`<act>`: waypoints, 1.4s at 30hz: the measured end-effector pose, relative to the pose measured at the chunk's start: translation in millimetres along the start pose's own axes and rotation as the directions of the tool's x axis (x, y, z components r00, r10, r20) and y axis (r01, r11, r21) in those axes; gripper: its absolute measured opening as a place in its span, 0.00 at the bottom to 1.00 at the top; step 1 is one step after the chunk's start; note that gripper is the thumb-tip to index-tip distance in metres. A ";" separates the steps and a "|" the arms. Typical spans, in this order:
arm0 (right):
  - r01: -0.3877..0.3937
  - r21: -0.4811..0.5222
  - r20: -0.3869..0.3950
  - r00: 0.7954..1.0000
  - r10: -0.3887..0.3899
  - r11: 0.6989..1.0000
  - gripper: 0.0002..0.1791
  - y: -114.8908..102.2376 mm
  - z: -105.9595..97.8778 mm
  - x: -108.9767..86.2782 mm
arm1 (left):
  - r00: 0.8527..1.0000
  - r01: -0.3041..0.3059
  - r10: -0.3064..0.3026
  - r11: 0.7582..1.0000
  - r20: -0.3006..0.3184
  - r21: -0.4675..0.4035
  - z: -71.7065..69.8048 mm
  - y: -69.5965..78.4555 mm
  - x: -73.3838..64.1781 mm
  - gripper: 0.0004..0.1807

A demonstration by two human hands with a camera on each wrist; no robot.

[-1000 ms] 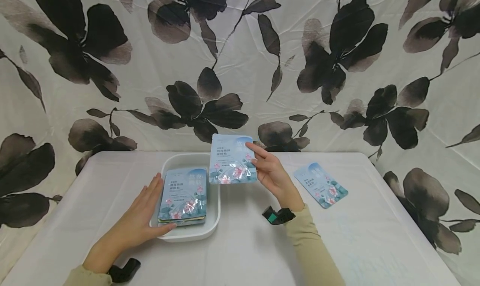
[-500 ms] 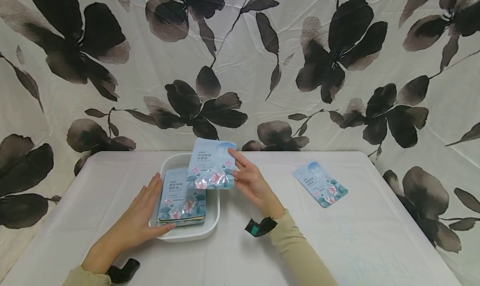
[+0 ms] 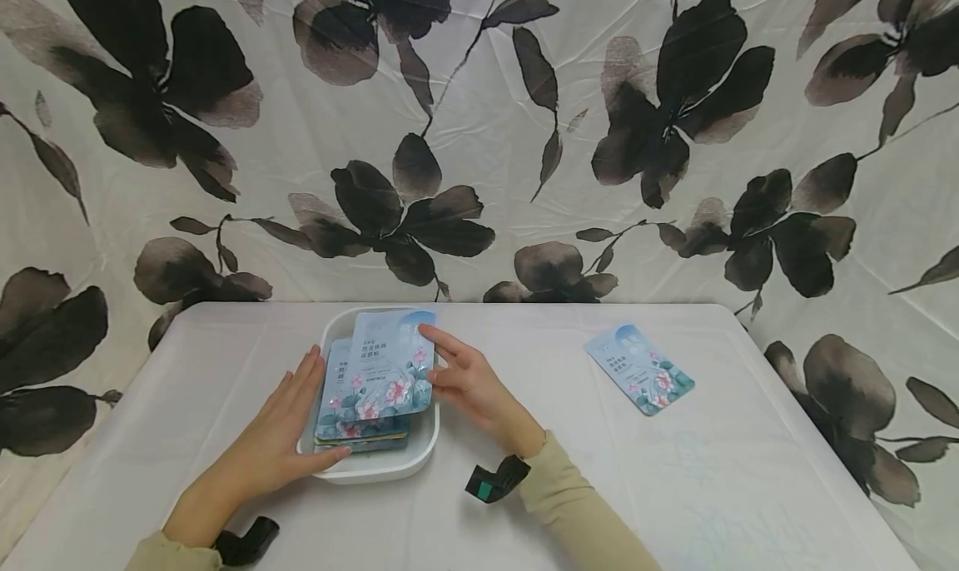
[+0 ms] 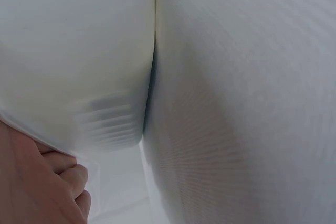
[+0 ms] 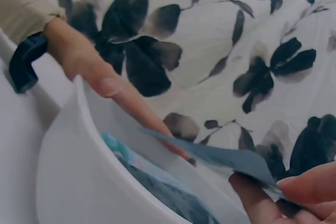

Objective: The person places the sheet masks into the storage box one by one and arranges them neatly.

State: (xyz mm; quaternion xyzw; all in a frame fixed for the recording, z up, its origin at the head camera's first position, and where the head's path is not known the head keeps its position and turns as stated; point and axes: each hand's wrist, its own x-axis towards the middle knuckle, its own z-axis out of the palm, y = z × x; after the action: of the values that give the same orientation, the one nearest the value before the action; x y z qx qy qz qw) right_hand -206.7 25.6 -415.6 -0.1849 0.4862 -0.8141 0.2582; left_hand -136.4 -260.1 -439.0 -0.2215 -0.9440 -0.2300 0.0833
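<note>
My right hand pinches the right edge of a flat light-blue sachet printed with pink flowers. That sachet is over a stack of matching sachets in a white plastic tub, covering much of the stack in the head view. In the right wrist view, the held sachet tilts above the tub's rim, with thumb and fingers at its edge. My left hand lies along the tub's left side, its fingers straight at the rim and its thumb by the front corner.
One more blue sachet lies slanted on the white-covered table, right of the tub. A white cloth with dark flowers hangs behind the table. Each wrist wears a black camera mount.
My right hand has moved left and toward me, bringing the held sachet from beside the tub to above the stack. The left hand has stayed at the tub.
</note>
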 end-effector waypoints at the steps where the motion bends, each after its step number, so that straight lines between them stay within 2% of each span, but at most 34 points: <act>1: -0.011 -0.026 -0.009 1.000 0.011 1.000 0.39 0.5 2.3 -0.2 | 1.000 -0.005 0.005 1.000 -0.002 0.002 -0.5 0.0 0.0 0.65; 7: -0.043 -0.133 -0.060 0.998 0.035 0.990 0.36 2.3 13.6 -2.0 | 0.999 -0.030 0.030 1.000 -0.015 0.009 -1.8 -0.5 0.1 0.65; 11: -0.037 -0.155 -0.034 0.999 0.033 0.987 0.36 3.6 15.9 -1.6 | 1.000 -0.024 0.024 1.000 -0.010 0.008 -1.6 -0.8 0.0 0.65; 14: -0.038 -0.132 0.011 0.999 0.040 0.990 0.37 4.2 16.1 -1.4 | 1.000 -0.018 0.018 1.000 -0.004 0.006 -2.0 -1.0 0.0 0.65; 19: -0.069 -0.019 0.091 0.993 0.070 0.997 0.43 2.5 21.3 -2.8 | 1.000 -0.026 0.026 1.000 -0.007 0.006 -3.8 -0.7 -0.3 0.65; 22: -0.096 0.045 0.101 0.991 0.091 0.994 0.46 1.9 27.4 -3.5 | 0.999 -0.036 0.036 0.999 -0.015 0.006 -5.1 -0.4 -0.3 0.65; 25: -0.104 0.096 0.062 0.993 0.099 0.990 0.47 3.2 33.8 -2.3 | 0.999 -0.030 0.030 1.000 -0.014 0.004 -5.9 -0.1 -0.3 0.65; 28: -0.101 0.162 -0.008 0.995 0.104 0.982 0.45 6.1 38.3 2.4 | 1.000 -0.014 0.014 1.000 -0.007 -0.001 -6.1 0.1 0.3 0.65; 33: -0.063 0.246 -0.118 0.989 0.094 0.967 0.43 12.4 40.6 10.1 | 1.000 -0.003 0.003 1.000 0.006 -0.011 -4.7 0.4 1.4 0.66; 37: -0.040 0.236 -0.139 0.988 0.074 0.971 0.43 14.2 41.4 12.1 | 1.000 0.003 -0.003 1.000 0.010 -0.011 -4.4 0.9 1.7 0.65; 42: -0.017 0.211 -0.121 0.992 0.044 0.977 0.43 11.4 41.2 10.5 | 1.000 0.019 -0.019 1.000 0.022 -0.021 -4.9 2.2 1.9 0.65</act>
State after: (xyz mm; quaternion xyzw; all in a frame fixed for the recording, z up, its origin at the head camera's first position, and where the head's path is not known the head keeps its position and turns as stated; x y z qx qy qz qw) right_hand -189.6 -13.9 -406.3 -0.0976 0.4159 -0.8667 0.2577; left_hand -136.8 -259.9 -433.3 -0.2160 -0.9444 -0.2384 0.0684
